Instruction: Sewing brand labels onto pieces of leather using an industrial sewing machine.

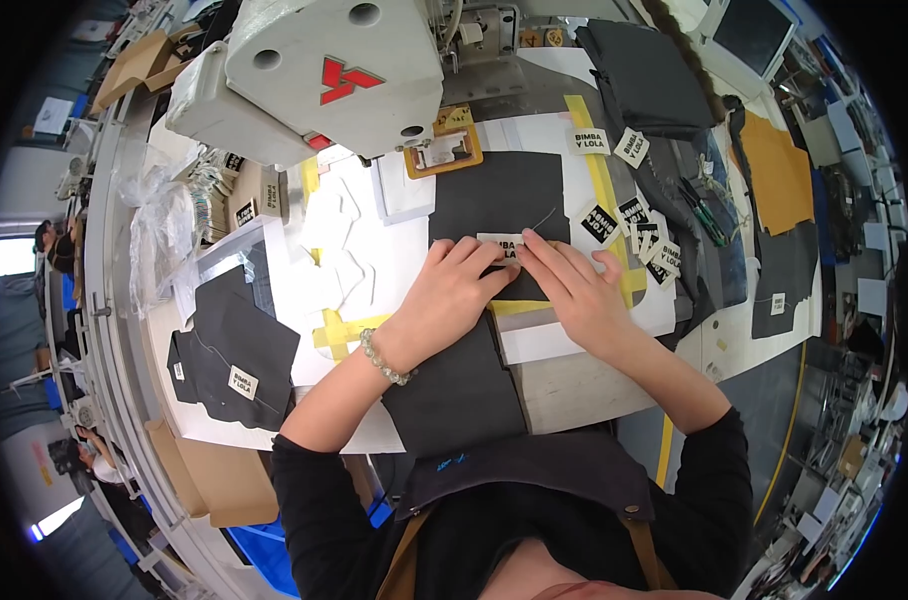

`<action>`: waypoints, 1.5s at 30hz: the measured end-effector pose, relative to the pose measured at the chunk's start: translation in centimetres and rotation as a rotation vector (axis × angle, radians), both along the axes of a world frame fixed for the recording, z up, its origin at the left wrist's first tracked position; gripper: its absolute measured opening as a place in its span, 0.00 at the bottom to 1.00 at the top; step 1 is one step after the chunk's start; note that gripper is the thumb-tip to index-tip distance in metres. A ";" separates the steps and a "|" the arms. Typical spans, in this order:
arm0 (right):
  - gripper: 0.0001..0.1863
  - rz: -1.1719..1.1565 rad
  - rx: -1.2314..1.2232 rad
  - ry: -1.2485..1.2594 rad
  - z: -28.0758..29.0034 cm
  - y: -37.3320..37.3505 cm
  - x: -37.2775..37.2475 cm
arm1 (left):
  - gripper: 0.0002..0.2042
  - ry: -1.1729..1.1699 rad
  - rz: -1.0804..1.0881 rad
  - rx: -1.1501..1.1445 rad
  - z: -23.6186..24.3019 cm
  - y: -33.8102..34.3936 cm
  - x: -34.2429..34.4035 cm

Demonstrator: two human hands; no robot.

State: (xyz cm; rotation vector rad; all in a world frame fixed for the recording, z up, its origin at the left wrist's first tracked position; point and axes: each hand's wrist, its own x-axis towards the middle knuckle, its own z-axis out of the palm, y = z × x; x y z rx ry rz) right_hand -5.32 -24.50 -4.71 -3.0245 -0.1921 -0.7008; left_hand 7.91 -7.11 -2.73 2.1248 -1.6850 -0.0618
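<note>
A white label with dark lettering [500,244] lies on a black fabric piece [494,190] below the sewing machine head. My left hand [454,290] has its fingers bent round the label's left part, thumb and index close together at its lower edge. With fingers stretched out, my right hand [579,290] rests flat, its fingertips on the label's right end. A loose thread rises from near those fingertips. Another black fabric piece [454,395] hangs over the table's near edge, below my left hand.
The grey machine head [334,80] stands over the table. Loose black and white labels [649,235] and green-handled snips [709,220] lie at the right. Black pieces with a sewn label [236,350] are at the left, below a box of labels [259,195]. Folded black fabric [644,80] sits behind.
</note>
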 end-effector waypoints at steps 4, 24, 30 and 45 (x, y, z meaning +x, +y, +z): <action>0.25 0.096 0.027 0.089 0.4 -0.7 0.0 | 0.15 0.092 -0.009 -0.023 0.3 0.6 0.2; 0.17 0.218 0.037 0.035 -0.1 -2.2 -0.4 | 0.11 -0.058 -0.220 -0.139 -0.7 -2.1 4.6; 0.17 0.207 0.039 0.055 -0.1 -2.4 -0.4 | 0.11 -0.239 -0.246 -0.092 -0.5 -1.9 4.7; 0.24 0.198 0.185 0.108 0.0 -1.9 -0.9 | 0.10 -0.153 -0.135 0.051 1.4 0.9 2.9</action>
